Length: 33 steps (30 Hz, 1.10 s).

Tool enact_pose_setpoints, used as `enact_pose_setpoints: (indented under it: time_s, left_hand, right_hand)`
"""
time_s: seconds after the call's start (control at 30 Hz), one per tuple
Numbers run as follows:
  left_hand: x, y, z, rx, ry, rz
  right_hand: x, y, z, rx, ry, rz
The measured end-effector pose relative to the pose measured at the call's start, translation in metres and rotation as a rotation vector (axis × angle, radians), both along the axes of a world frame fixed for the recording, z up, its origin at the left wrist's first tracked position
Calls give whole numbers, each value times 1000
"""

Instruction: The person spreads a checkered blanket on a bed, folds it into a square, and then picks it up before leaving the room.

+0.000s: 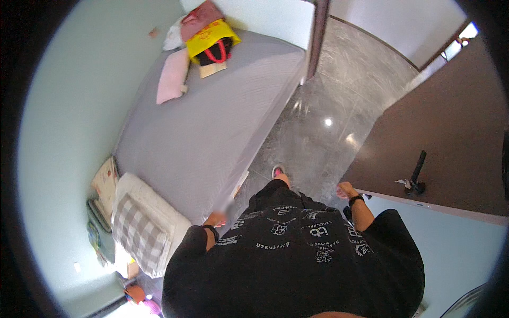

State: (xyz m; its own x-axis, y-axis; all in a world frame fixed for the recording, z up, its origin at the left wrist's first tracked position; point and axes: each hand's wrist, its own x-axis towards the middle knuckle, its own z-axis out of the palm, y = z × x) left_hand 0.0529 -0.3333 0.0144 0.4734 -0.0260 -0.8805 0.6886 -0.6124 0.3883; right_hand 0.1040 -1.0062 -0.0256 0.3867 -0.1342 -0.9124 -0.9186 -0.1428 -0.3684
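Note:
My left hand [216, 218] is low beside the near edge of the bed, a dark band on its wrist. Its fingers look closed around something greyish, but a blur hides what that is. My right hand [345, 190] hangs near the free edge of the brown door [440, 122], with a black band on the wrist. Its fingers are curled in and nothing shows in them. A black door handle [419, 169] with keys [403, 183] in its lock sits to the right of that hand, apart from it.
The bed [212, 122] with a grey sheet fills the left. On it lie a pink pillow [174, 77], a yellow bag [212, 38] and a checked grey-white cushion [140, 228] on folded bedding. Grey tiled floor [318, 138] runs between bed and door.

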Motion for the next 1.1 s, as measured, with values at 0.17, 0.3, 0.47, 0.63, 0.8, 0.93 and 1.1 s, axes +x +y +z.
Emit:
enact_pose_setpoints:
  time_s: [0.17,0.3,0.47,0.63,0.8,0.93,1.1]
  left_hand:
    - [121,-48,-12,-25,-3,-282]
    - [258,-151,2,213,126,-85]
    - [463,-266,-16,30,-501,-940]
    - [681,-423,-15,210,-701,-744]
    - [809,-604,109,-48,-1187,-77]
    - [885,-664,176,-55,-1428,150]
    - [958,-691,208,22,-1459,187]
  right_hand:
    - [83,-27,-7,154,-78,-116]
    - [153,-93,7,86,-141,-14]
    - [229,-194,55,-22,-173,-290]
    - [300,-271,71,-64,-274,-541]
    - [325,-350,46,74,6,-557]
    - [396,-415,29,12,209,-344]
    - [538,-509,18,-94,17,-250]
